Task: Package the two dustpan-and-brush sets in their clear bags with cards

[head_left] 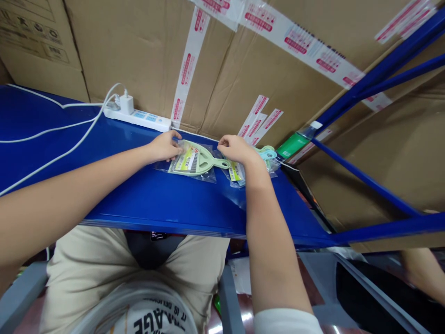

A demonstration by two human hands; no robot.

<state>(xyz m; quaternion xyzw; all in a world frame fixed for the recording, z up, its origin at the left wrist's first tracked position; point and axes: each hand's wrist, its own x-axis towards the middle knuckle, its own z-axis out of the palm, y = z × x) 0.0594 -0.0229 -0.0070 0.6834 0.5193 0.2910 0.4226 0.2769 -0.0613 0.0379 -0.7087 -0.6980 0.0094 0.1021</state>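
Note:
On the blue shelf point(146, 195) lies a pale green mini dustpan and brush set point(196, 160) inside a clear plastic bag. My left hand point(165, 146) pinches the bag's left end with its fingers curled. My right hand point(236, 148) is closed on the bag's right end, near the dustpan's handle. Under and just right of my right hand sits another bagged set in light blue and green point(266, 155), partly hidden by the wrist.
A white power strip point(139, 116) with a plugged charger and white cables point(52, 132) runs along the shelf's back left. Taped cardboard boxes point(243, 55) wall the back. Blue rack beams point(365, 178) cross at right. A green object point(294, 144) leans by the boxes.

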